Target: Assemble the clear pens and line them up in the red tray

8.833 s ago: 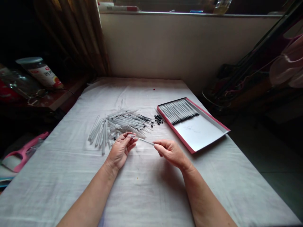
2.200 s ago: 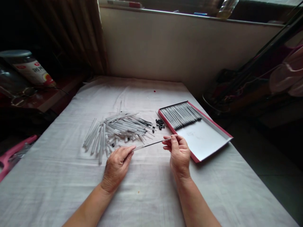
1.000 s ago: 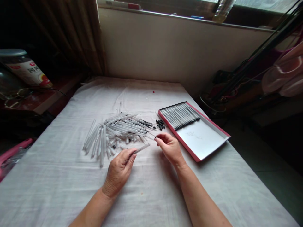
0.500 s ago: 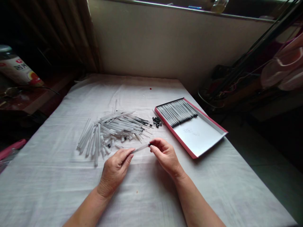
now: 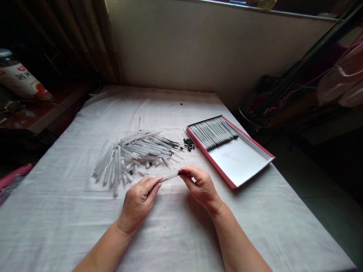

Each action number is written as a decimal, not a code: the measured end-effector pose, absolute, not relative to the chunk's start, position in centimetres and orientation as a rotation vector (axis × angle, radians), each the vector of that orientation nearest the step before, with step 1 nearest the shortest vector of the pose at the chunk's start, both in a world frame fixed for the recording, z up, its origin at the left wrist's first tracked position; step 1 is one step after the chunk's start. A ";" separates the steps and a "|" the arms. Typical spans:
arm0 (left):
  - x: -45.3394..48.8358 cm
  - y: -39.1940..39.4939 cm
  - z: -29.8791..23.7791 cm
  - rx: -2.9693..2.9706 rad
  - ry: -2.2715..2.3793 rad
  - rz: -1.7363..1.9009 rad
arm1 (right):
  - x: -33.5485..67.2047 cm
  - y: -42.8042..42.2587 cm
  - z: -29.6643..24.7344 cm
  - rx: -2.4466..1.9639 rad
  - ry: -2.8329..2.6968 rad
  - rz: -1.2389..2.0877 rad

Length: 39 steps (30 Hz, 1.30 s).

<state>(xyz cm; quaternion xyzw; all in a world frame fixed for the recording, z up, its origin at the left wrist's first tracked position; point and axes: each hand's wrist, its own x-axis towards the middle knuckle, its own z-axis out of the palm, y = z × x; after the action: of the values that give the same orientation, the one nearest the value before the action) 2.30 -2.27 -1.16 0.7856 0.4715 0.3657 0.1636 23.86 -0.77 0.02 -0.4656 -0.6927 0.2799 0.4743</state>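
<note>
Near the table's (image 5: 255,226) front edge, the left hand (image 5: 138,202) and right hand (image 5: 200,186) each pinch one end of a clear pen barrel (image 5: 169,177), just before the loose pile of barrels (image 5: 136,153)

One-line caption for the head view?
Left hand and right hand pinch one clear tube near a tube pile and red-rimmed tray.
</note>
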 end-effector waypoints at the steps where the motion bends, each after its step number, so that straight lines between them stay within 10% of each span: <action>1: 2.3 -2.3 -1.2 2.239 1.341 1.044 | 23.9 -0.7 0.0 -1.141 -1.707 0.669; 27: 2.2 -2.2 -1.3 2.165 1.331 1.063 | 24.0 -0.8 -0.1 -1.243 -1.565 1.052; 39: 2.4 -2.4 -1.0 2.189 1.327 1.012 | 23.3 -0.6 -0.2 -1.431 -1.789 0.685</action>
<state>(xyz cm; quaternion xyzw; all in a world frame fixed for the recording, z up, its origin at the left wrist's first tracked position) 2.36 -2.39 -0.96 0.7803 0.4731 0.3606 0.1930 23.28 -0.60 -0.24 -0.5568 -0.6961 0.2665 0.3667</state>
